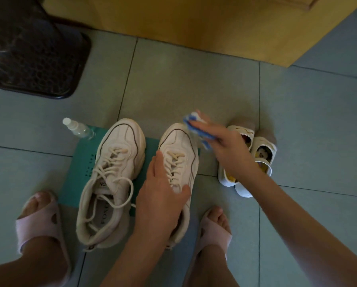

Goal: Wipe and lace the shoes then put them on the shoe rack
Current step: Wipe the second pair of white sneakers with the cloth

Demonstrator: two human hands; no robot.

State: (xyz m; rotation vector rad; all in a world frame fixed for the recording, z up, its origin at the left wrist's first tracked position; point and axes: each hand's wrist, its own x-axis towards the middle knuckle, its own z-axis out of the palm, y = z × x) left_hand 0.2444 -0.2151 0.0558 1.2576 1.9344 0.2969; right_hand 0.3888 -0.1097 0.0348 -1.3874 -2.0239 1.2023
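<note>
Two cream sneakers stand side by side on a teal mat (80,154) on the tiled floor. The left sneaker (119,146) has loose, untied laces. My left hand (161,193) lies over the tongue and opening of the right sneaker (177,141), thumb against its laces, gripping it. My right hand (227,148) holds a blue and white cloth (194,127) just above the toe of the right sneaker. Whether the cloth touches the toe I cannot tell.
A clear spray bottle (78,129) lies at the mat's far left corner. A pair of small white children's shoes (262,154) sits to the right. A dark ridged mat (40,63) lies at back left, a yellow wooden panel (194,23) behind. My feet wear pink slippers (38,226).
</note>
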